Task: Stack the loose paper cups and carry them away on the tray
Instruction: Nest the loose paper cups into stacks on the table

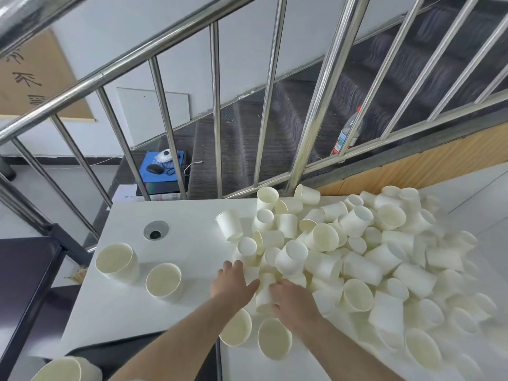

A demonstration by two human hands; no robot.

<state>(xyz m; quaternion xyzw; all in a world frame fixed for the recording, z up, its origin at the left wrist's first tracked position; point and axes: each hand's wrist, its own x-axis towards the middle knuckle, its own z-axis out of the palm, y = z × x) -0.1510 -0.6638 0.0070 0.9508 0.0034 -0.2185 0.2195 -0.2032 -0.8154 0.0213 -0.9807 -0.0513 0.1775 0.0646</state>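
1. While both hands work at the near left edge of the pile, the cup stack (pixel 66 369) at the near left corner, over a dark surface off the table, and the upright cups (pixel 268 340) just behind the wrists could take fresh ones.
2. Right hand (pixel 295 299) curls its fingers round a single paper cup (pixel 264 296); seat it mouth-up and straight so it nests without creasing the rim.
3. Left hand (pixel 232 283) lies flat with fingers spread against the heap; use it to hold neighbours back.
4. Loose cups (pixel 357 248) crowd the right half of the white table (pixel 132 306); draw from the edge, not underneath.
5. Two stacks (pixel 140 269) wait at left. No tray shows.
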